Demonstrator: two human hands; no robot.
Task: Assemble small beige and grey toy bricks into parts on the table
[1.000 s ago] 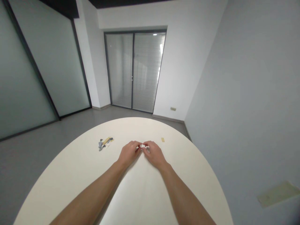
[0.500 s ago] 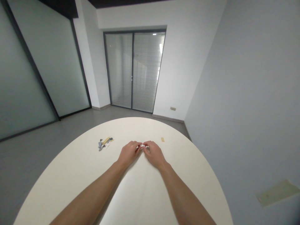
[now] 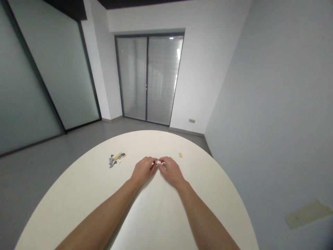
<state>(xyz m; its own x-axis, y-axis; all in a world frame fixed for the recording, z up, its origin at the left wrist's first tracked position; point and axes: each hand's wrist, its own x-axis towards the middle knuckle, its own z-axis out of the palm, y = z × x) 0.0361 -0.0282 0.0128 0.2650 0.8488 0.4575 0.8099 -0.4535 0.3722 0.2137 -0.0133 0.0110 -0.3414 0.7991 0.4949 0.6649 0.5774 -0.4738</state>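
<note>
Between the fingertips of both hands is a small white piece, mostly covered, so its exact kind cannot be made out. My left hand pinches it from the left, fingers closed. From the other side my right hand pinches it with thumb and fingers. The hands nearly touch over the far middle of the round white table. Off to the left lies a small pile of loose building bricks in yellow, grey, dark and white.
A flat yellow piece lies on the table right of my hands. Past the table's curved far edge are grey floor, a glazed door and frosted panels. A pale wall stands close on the right.
Both hands stay in the same place. The white piece between the fingertips seems slightly turned, with a little more of it showing.
</note>
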